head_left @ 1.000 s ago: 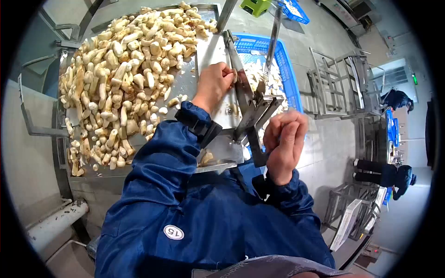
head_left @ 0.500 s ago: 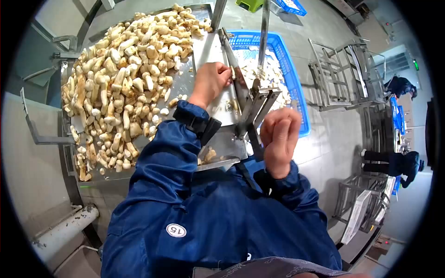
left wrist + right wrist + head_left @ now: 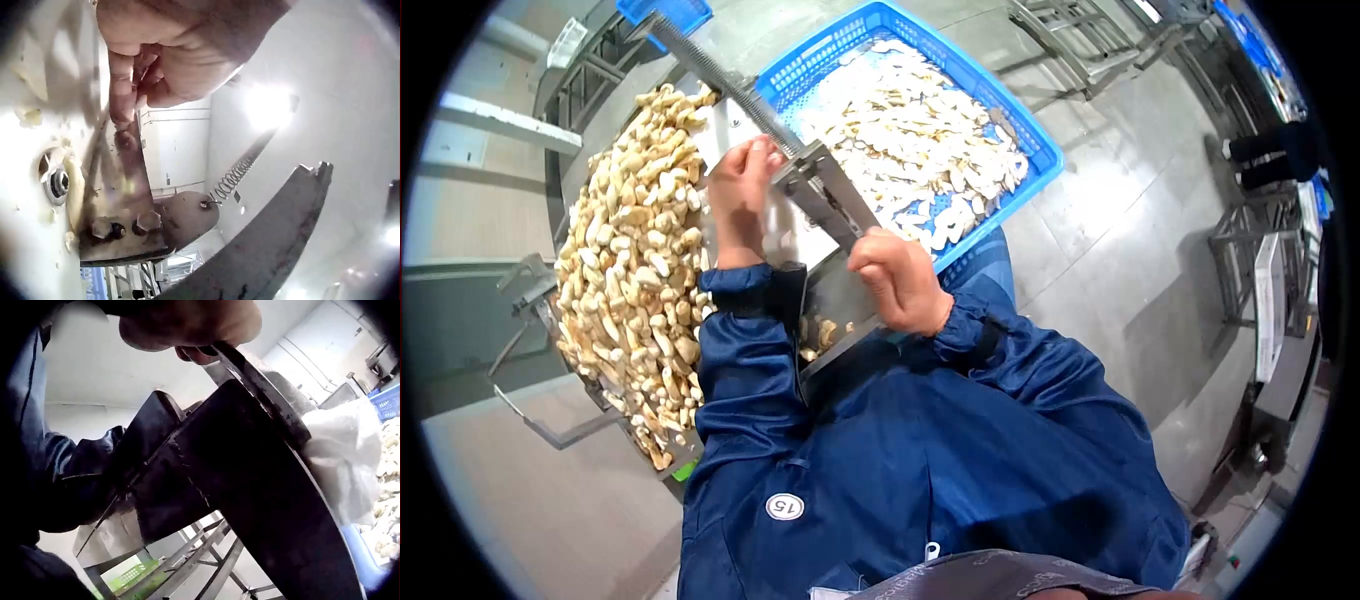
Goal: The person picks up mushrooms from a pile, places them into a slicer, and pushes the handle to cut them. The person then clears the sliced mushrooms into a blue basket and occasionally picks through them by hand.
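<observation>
My left hand point(image 3: 742, 195) is at the blade side of a metal lever cutter point(image 3: 825, 195), with its fingers curled and fingertips right beside the blade point(image 3: 128, 169). Thumb and finger pinch a small pale mushroom piece point(image 3: 142, 100), mostly hidden by the fingers. The right hand point(image 3: 900, 280) grips the lever's near end, fingers wrapped round the dark metal lever point(image 3: 262, 394). Whole mushrooms point(image 3: 635, 280) lie heaped left of the left hand. Beyond the cutter, a blue crate point(image 3: 1040, 155) holds pale slices point(image 3: 920, 120).
A long spring point(image 3: 730, 85) stretches from the cutter toward the far left. Mushroom scraps point(image 3: 825, 335) lie in a metal tray point(image 3: 840, 300) near the body. Metal racks point(image 3: 1090, 45) stand on the tiled floor, and another person point(image 3: 1270, 155) is at the far right.
The head view has swung, bringing more of the blue crate into sight. My right hand has come down with the lever. The left hand stays by the blade.
</observation>
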Demonstrator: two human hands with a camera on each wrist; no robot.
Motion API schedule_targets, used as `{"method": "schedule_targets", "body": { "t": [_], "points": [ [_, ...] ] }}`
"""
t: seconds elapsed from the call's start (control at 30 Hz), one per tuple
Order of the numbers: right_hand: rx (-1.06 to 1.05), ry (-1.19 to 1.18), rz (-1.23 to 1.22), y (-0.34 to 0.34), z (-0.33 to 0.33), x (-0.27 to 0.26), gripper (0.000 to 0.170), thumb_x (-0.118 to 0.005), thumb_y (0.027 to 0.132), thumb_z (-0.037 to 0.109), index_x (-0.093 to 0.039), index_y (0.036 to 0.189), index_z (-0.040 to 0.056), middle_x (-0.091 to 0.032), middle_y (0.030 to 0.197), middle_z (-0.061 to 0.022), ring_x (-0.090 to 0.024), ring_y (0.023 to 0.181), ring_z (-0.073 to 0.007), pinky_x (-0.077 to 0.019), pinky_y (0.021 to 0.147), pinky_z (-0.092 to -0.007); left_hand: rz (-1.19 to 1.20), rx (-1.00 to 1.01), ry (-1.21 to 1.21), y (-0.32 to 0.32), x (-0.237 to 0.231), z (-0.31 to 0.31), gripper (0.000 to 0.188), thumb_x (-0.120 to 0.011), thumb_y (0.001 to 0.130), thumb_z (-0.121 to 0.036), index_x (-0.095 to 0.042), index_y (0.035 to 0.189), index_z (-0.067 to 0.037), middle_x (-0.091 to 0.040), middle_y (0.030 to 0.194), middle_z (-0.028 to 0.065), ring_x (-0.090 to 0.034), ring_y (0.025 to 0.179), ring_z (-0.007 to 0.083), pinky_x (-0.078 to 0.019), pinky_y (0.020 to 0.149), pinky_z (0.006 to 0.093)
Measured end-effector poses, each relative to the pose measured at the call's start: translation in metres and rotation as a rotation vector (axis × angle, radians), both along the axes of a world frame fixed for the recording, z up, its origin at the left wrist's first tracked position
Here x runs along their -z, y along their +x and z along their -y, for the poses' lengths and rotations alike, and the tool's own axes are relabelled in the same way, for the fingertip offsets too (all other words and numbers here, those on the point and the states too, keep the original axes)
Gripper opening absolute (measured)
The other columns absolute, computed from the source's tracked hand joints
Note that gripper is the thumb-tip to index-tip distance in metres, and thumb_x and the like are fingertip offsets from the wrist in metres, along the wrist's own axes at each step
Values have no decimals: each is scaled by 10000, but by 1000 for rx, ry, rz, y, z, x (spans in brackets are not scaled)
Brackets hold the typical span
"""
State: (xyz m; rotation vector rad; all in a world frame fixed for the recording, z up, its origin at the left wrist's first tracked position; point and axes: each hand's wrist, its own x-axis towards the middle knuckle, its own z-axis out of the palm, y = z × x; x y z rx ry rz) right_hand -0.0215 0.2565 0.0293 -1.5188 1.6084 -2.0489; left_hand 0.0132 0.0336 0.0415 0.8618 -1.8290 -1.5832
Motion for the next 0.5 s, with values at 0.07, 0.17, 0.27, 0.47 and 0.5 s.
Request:
{"method": "schedule_targets", "body": {
  "t": [0.07, 0.17, 0.27, 0.47, 0.5],
  "points": [
    [-20, 56, 5, -1, -4, 1, 90, -568, 951, 90, -559, 1039, 72, -595, 837, -127, -589, 707, -343, -479, 625, -387, -135, -37, 28, 2, -1, 4, 299, -560, 989, -105, -594, 1184, 118, -673, 1063, 156, -676, 937, 196, -563, 825, 280],
    [-31, 37, -3, -3, -3, 2, 102, -579, 948, 90, -562, 1045, 67, -590, 841, -141, -593, 733, -358, -484, 642, -390, -150, -22, -1, 22, -19, 10, 325, -581, 983, -125, -579, 1244, 70, -657, 1135, 143, -662, 973, 193, -568, 813, 292],
    [-32, 9, -22, -2, 1, 8, 108, -577, 950, 78, -557, 1055, 58, -611, 862, -144, -600, 730, -342, -488, 648, -383, 20, -80, -162, 74, -52, 16, 308, -601, 972, -154, -620, 1211, 38, -670, 1054, 82, -645, 920, 133, -558, 709, 250],
    [-42, -7, 25, 0, 1, 16, 90, -532, 993, 117, -535, 1057, 53, -569, 796, -117, -522, 605, -243, -428, 558, -334, 661, -7, -488, 167, -47, 30, 254, -669, 888, -99, -685, 1129, -23, -706, 863, 70, -646, 745, 130, -525, 640, 269],
    [-45, 5, 17, -1, 2, 18, 91, -526, 997, 121, -533, 1055, 50, -560, 784, -112, -509, 597, -235, -419, 551, -329, 668, 34, -572, 171, -36, 28, 268, -704, 856, -110, -693, 1116, -49, -716, 938, 92, -670, 782, 174, -535, 702, 316]
  ]
}}
